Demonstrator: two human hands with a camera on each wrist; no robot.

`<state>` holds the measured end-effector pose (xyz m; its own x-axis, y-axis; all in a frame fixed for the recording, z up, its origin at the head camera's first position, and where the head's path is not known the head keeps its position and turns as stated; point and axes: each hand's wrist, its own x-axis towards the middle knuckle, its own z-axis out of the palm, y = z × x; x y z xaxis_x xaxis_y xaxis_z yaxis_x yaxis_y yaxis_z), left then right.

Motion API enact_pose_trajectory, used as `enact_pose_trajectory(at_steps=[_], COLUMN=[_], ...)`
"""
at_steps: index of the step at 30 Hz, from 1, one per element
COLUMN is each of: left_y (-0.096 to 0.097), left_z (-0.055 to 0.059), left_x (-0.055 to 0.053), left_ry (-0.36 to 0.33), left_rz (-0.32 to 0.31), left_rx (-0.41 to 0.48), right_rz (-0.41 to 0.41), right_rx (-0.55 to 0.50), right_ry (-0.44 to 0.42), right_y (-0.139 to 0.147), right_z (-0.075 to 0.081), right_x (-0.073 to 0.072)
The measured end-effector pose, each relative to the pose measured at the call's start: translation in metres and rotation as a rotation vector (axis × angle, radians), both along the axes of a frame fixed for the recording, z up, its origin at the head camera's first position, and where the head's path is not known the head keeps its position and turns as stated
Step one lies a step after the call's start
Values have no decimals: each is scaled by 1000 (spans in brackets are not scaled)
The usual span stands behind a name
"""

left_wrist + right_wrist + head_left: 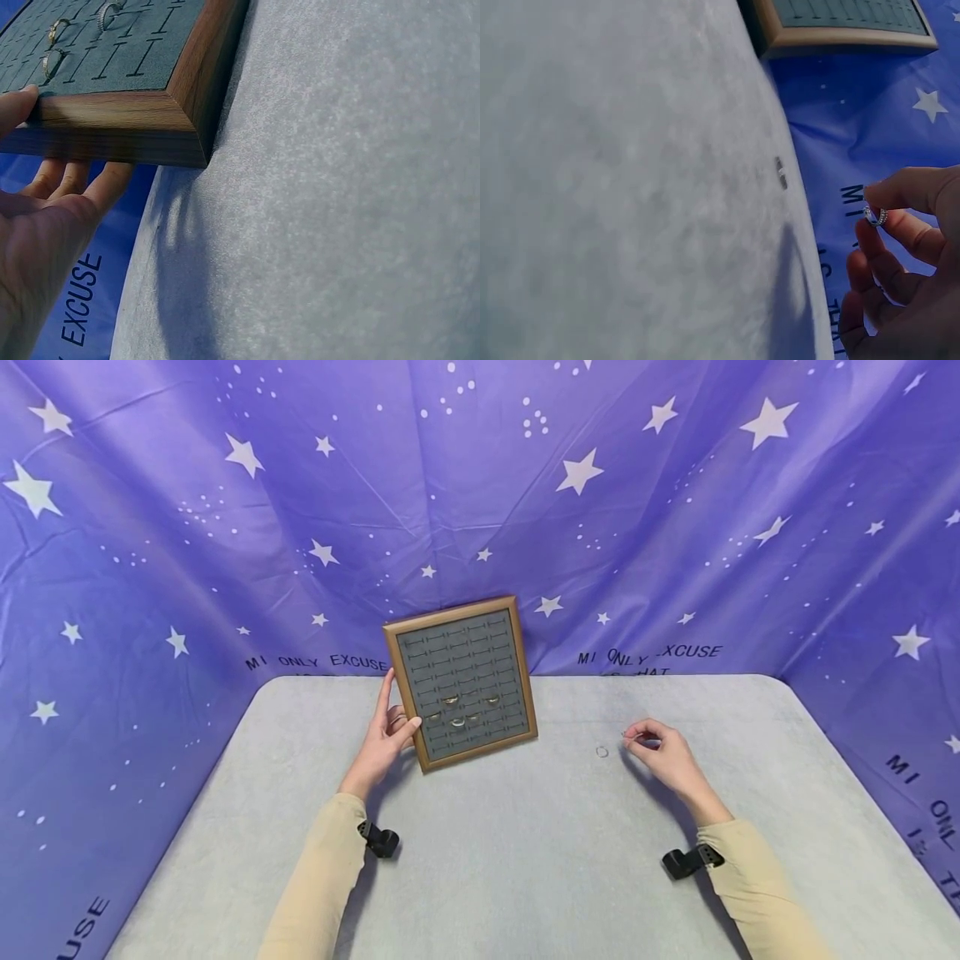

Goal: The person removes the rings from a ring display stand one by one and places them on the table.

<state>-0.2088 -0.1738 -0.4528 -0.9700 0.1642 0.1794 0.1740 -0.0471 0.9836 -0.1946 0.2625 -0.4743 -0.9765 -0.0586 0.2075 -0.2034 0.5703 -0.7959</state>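
Edged the pale bench (480,860) with purple curtain (427,468), gripped the tilted ring display (461,681) by its left side in fingers of the left hand (377,753), toward the back edge, pinched a silver ring (883,218) in fingers of the right hand (667,764), near a loose ring (781,173), with wide bench between.

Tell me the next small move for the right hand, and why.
I'd probably bring the right hand across to an unfilled slot in the framed tray. It pinches a ring away from the tray, the left hand holds the tray tilted, and several rings already sit in slots while others stand bare.
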Motion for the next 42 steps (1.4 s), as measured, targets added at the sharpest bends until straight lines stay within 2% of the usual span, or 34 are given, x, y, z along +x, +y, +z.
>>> enact_pose_trajectory(at_steps=[6, 14, 28, 42], left_y=[0, -1, 0, 0], left_z=[-1, -1, 0, 0], left_x=[0, -2, 0, -1], left_ry=[-1, -10, -12, -7], left_rz=[-8, -16, -7, -12], left_rx=[34, 46, 24, 42], right_rz=[23, 11, 56, 40], right_rx=[91, 121, 140, 196], right_ry=[-10, -47, -140, -106], right_y=[9, 16, 22, 24], right_z=[-9, -10, -12, -15], right_x=[-4, -5, -3, -6])
